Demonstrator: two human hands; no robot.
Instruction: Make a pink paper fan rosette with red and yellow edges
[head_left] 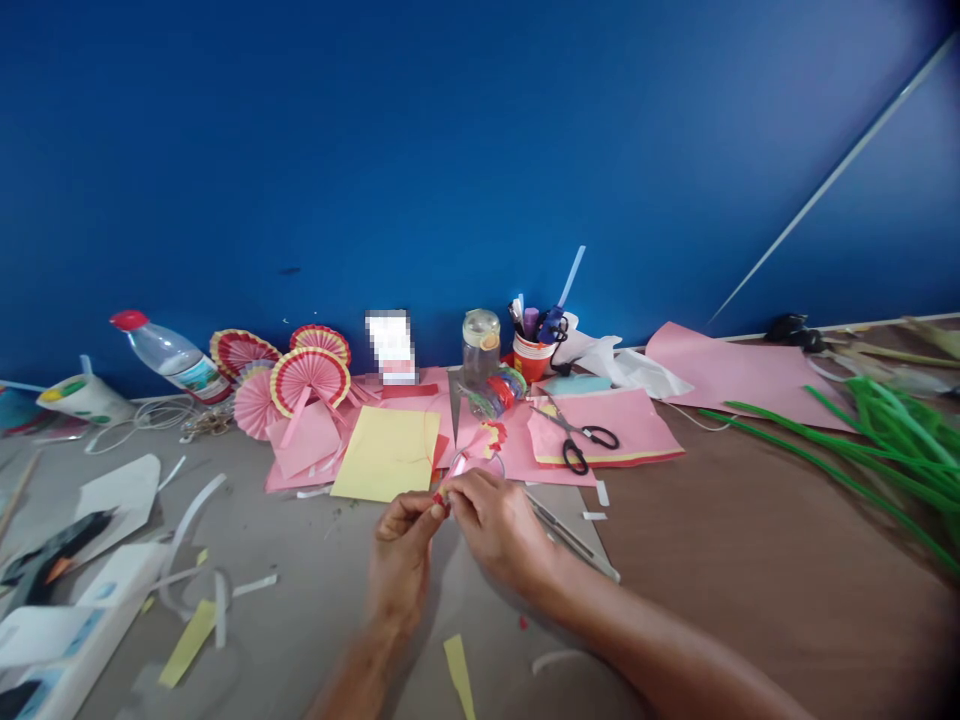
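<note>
At the middle of the table my left hand [405, 545] is closed, thumb and fingertips pinching a small red-and-yellow piece [439, 498], perhaps paper. My right hand [499, 515] is closed too, its fingertips meeting the left ones at the same piece. Just beyond the right fingers a thin pale loop [504, 462] curves up, with a small red-and-yellow paper shape [493, 437] by it. Black-handled scissors [576, 440] lie on pink paper [637, 425] to the right. A yellow sheet [386, 455] lies beyond my left hand.
Pleated paper fans [311, 382] and a tilted plastic bottle [176, 358] stand at the back left. A jar [481, 350] and a cup of pens [534, 358] stand against the blue wall. Green stems [892, 440] lie right; a glue gun [56, 550] and power strip [97, 620] lie left.
</note>
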